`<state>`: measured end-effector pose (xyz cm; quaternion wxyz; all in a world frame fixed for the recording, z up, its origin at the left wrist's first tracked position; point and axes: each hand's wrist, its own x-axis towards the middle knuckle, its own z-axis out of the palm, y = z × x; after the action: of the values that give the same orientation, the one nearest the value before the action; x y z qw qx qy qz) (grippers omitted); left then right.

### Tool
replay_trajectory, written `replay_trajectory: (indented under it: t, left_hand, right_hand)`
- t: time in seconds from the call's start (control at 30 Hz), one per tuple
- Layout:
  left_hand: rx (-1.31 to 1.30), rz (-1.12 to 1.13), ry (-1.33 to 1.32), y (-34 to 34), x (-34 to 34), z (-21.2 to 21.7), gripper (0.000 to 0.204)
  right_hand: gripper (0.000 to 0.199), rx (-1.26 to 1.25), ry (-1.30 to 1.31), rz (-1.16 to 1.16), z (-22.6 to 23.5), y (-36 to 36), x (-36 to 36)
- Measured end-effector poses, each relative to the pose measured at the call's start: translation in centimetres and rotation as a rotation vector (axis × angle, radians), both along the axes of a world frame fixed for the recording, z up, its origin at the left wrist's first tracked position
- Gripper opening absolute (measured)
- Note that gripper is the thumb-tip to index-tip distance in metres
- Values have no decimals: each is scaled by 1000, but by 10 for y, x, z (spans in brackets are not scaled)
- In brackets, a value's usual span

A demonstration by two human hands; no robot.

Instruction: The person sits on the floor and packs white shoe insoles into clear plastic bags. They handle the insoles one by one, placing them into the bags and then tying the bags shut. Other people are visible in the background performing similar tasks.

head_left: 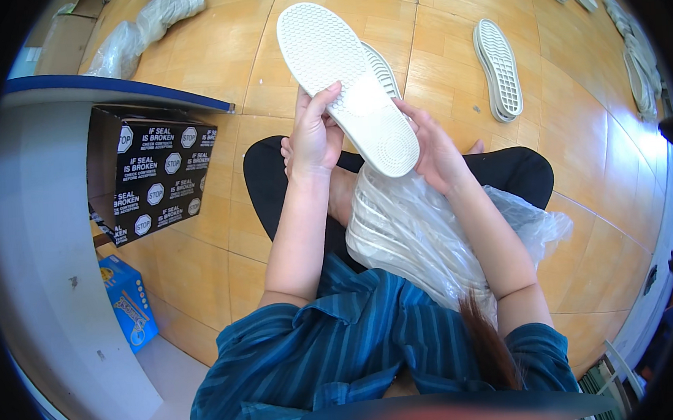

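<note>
Okay, I see one white sole (349,84), left hand (318,127) pinching its left edge, thumb over the textured face, right hand (436,144) clasping its lower right edge, sole slanting between them, plastic bag (421,236) below.

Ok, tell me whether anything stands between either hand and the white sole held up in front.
Nothing visible does: the left hand grips the white sole directly, thumb on its patterned face, and the right hand is at its right edge. A second sole shows partly behind it.
</note>
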<state>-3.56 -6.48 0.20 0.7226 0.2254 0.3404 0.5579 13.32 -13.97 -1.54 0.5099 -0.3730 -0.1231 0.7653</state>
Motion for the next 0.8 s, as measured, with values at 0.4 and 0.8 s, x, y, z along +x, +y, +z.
replay_trajectory:
  t: [0.4, 0.8]
  left_hand:
    - [145, -206, -64, 12, -5, -15, 52]
    - [-24, -208, -539, 6, 3, -10, 80]
  right_hand:
    - [64, 111, -40, -97, 0, 4, 1]
    - [28, 470, -723, -305, 34, 0, 14]
